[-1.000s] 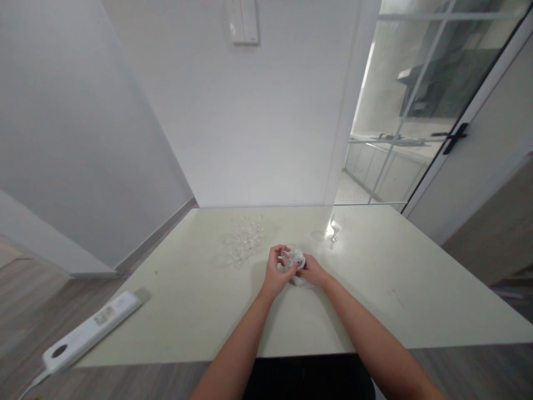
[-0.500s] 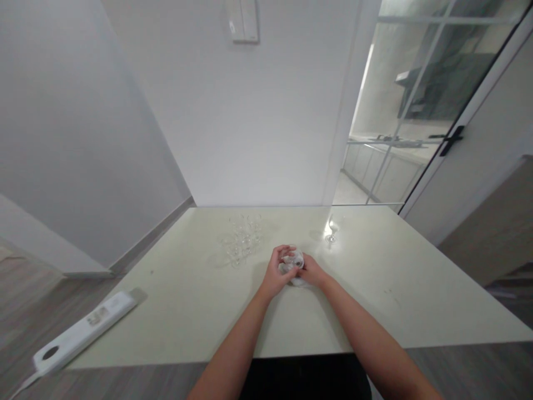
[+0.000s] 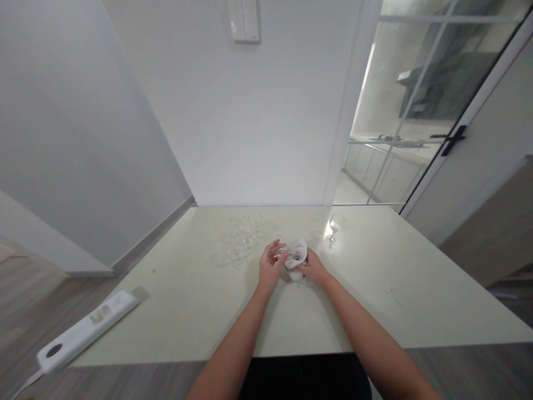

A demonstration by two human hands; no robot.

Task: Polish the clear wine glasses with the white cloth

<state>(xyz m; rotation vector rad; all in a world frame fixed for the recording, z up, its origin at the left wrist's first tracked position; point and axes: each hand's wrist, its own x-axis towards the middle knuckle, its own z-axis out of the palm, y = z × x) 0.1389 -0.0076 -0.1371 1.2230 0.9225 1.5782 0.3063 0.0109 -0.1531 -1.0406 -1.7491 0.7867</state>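
Over the middle of the table, my left hand [image 3: 270, 266] is closed around a small clear stemmed glass [image 3: 287, 253]. White cloth [image 3: 296, 272] wraps part of that glass, and my right hand [image 3: 314, 268] grips the cloth from the right. Folds and fingers hide much of the glass. Several clear stemmed glasses [image 3: 245, 239] stand grouped on the table to the left of my left hand. A single stemmed glass [image 3: 332, 230] stands upright beyond my right hand.
The pale table [image 3: 187, 316] reaches to the white wall [image 3: 266, 139]. A white power strip [image 3: 89, 329] lies across its left front edge, its cord hanging off. At the right is a glazed door with a black handle [image 3: 453, 139].
My left hand has shifted slightly left, away from my right hand. More of the white cloth now shows between the hands, opened up around the glass.
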